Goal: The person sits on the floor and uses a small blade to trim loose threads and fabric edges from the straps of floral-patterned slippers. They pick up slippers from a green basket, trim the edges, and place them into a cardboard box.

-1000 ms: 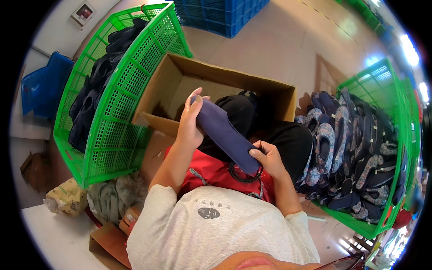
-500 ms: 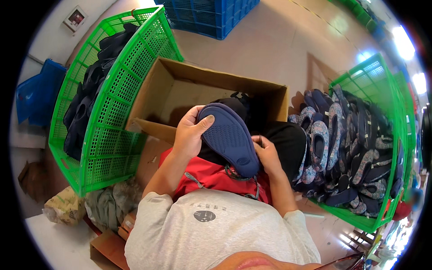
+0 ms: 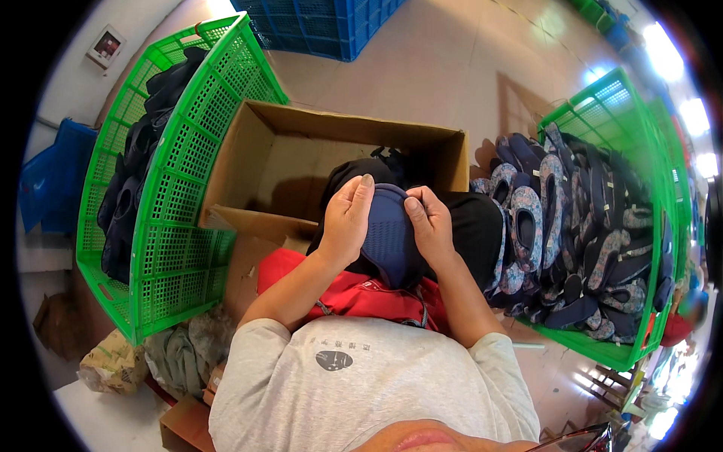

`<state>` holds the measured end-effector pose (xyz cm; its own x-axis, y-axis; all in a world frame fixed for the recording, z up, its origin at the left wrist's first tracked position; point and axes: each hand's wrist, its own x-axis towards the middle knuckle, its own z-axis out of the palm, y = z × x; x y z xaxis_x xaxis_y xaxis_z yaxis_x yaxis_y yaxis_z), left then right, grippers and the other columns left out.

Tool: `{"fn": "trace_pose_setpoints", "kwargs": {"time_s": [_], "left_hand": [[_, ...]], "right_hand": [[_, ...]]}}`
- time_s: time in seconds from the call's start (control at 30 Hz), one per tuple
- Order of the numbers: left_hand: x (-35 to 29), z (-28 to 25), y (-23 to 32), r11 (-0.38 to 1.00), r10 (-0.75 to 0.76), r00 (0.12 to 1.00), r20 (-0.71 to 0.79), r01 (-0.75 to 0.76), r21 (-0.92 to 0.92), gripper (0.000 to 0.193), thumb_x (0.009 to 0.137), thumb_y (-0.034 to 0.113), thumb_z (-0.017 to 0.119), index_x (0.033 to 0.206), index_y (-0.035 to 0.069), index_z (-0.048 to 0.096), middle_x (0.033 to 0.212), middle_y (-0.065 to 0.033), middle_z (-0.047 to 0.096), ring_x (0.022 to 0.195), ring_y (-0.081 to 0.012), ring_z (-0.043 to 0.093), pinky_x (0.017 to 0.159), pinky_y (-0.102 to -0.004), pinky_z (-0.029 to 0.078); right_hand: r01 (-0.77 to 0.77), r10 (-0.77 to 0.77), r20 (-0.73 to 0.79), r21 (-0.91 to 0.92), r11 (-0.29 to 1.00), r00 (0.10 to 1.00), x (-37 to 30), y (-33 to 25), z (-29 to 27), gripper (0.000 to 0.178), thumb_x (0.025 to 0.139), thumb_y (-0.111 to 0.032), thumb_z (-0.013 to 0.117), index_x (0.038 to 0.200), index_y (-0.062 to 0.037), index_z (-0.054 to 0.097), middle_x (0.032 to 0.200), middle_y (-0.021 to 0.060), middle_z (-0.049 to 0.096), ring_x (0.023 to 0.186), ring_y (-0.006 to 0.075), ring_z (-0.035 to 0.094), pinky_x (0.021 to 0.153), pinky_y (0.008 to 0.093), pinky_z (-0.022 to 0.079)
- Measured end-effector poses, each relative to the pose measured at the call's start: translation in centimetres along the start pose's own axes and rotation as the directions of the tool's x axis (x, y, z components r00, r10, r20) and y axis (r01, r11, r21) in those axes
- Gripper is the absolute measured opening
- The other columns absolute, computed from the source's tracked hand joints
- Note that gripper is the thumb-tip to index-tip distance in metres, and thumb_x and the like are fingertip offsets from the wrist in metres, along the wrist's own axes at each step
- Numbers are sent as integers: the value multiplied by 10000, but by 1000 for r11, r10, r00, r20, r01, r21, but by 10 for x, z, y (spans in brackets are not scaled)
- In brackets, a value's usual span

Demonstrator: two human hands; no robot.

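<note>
A navy blue shoe (image 3: 388, 237) is held above my lap, its patterned sole turned up toward me and its toe end pointing away. My left hand (image 3: 349, 220) grips its left edge, thumb up along the rim. On the opposite edge my right hand (image 3: 431, 226) is closed, with the thumb bent over the sole. The shoe's upper is hidden underneath. Beneath it lie my black-trousered legs (image 3: 463, 230) and a red cloth (image 3: 361, 305) across my lap.
An open cardboard box (image 3: 260, 173) stands just beyond my knees. On the left a green basket (image 3: 184, 181) holds dark shoes. Another green basket (image 3: 640, 128) on the right is heaped with floral and navy shoes (image 3: 527, 226). A blue crate (image 3: 309, 30) stands farther away.
My right hand has come up from near the heel to grip the shoe's right edge. The shoe has turned from slanting to nearly straight, and the left hand has shifted slightly right.
</note>
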<state>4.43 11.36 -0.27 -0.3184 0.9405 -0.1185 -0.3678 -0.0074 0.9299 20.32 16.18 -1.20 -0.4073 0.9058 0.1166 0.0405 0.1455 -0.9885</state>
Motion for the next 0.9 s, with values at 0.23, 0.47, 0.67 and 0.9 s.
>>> {"fn": "trace_pose_setpoints", "kwargs": {"time_s": [0.23, 0.47, 0.67, 0.9], "left_hand": [[-6, 13, 2, 931, -236, 968, 81, 249, -265, 280, 1058, 333, 507, 887, 122, 576, 798, 83, 511, 747, -4, 451, 681, -184, 412], [2, 14, -17, 987, -109, 991, -80, 99, -130, 299, 1070, 348, 470, 1007, 78, 582, 799, 68, 494, 734, -23, 439, 673, -188, 389], [-16, 20, -39, 929, 183, 982, -33, -162, 332, 362, 1074, 366, 443, 968, 44, 569, 770, 60, 468, 705, -31, 409, 628, -218, 370], [3, 17, -55, 997, -7, 999, -53, 2, -82, 415, 1070, 425, 437, 869, 86, 568, 776, 74, 480, 694, -23, 391, 629, -215, 372]], "right_hand": [[-119, 77, 146, 298, 947, 986, -2, 17, -11, 327, 1021, -355, 579, 899, -52, 578, 803, -65, 482, 757, 35, 417, 685, 197, 365], [-103, 100, 26, 320, 942, 995, 2, 28, -13, 273, 1029, -319, 572, 908, -75, 567, 830, -71, 481, 779, 32, 407, 721, 195, 369], [-84, 154, -174, 358, 930, 973, 5, 25, -15, 268, 1046, -303, 546, 895, -82, 558, 826, -78, 463, 780, 29, 393, 725, 194, 368], [-70, 234, -274, 498, 864, 933, 1, 26, -9, 234, 1046, -282, 546, 930, -84, 587, 865, -61, 535, 769, 21, 421, 706, 188, 382]]}}
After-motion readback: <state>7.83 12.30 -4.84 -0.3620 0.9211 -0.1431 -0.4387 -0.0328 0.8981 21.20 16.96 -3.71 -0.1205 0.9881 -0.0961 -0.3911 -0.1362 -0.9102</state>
